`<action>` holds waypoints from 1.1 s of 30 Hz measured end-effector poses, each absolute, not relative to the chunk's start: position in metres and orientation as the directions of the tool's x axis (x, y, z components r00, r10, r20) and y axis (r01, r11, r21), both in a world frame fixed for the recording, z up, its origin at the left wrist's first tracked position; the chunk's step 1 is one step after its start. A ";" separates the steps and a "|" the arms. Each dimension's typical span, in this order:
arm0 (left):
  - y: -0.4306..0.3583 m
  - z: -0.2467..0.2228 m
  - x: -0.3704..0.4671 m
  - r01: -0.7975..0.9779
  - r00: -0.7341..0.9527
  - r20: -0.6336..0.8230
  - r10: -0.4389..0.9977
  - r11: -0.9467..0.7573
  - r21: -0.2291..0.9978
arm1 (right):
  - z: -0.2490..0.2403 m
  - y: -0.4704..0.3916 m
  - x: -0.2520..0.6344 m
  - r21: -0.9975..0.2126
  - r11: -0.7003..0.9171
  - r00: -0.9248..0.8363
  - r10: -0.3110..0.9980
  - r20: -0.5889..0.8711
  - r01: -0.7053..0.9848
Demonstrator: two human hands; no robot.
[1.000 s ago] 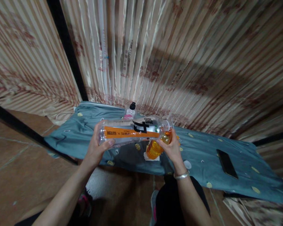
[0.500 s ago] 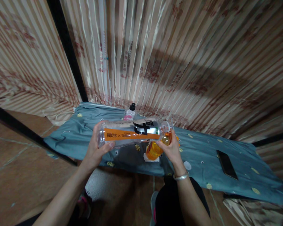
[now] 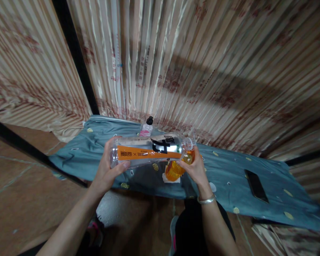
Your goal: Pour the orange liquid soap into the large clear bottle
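A large clear plastic bottle point(image 3: 146, 151) with an orange label lies nearly level in the air, its mouth toward the right. My left hand point(image 3: 108, 167) is wrapped round its base end. Close beside the mouth, my right hand point(image 3: 195, 168) is closed round the upper part of a bottle of orange liquid point(image 3: 173, 172). That smaller bottle leans, with its lower end over a white paper piece point(image 3: 167, 179). The large bottle and my fingers hide its top. Whether the two mouths touch, I cannot tell.
A clear bottle with a black cap point(image 3: 149, 121) stands behind the large bottle. A dark phone point(image 3: 256, 185) lies at the right on the teal cloth point(image 3: 224, 192). A white round lid point(image 3: 212, 187) is near my right wrist. Black poles point(image 3: 77, 53) and a striped curtain point(image 3: 154, 64) frame the bench.
Almost nothing differs. My right hand and wrist have shifted very slightly to the right, partly covering the white lid. The large bottle keeps its nearly level position.
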State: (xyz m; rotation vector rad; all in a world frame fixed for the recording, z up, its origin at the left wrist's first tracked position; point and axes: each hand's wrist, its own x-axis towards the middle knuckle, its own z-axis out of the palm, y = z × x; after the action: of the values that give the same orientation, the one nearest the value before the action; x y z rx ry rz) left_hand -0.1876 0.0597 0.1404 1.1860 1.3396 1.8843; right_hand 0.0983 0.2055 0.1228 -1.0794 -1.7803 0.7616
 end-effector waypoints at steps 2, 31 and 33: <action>0.059 0.142 -0.188 0.059 -0.471 0.334 0.817 -0.349 0.935 | 0.125 0.205 0.098 -0.833 0.434 -0.233 0.899 0.372 0.344; 0.055 0.143 -0.190 0.068 -0.431 0.317 0.845 -0.320 0.945 | 0.130 0.202 0.090 -0.805 0.457 -0.204 0.890 0.409 0.378; 0.055 0.145 -0.189 0.077 -0.437 0.334 0.835 -0.335 0.939 | 0.129 0.204 0.090 -0.807 0.464 -0.209 0.886 0.414 0.365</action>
State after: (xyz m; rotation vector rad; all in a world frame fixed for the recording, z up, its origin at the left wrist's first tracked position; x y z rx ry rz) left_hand -0.1887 0.0549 0.1451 1.2120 1.3553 1.8272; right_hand 0.0903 0.2038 0.1289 -1.0657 -1.7835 0.7030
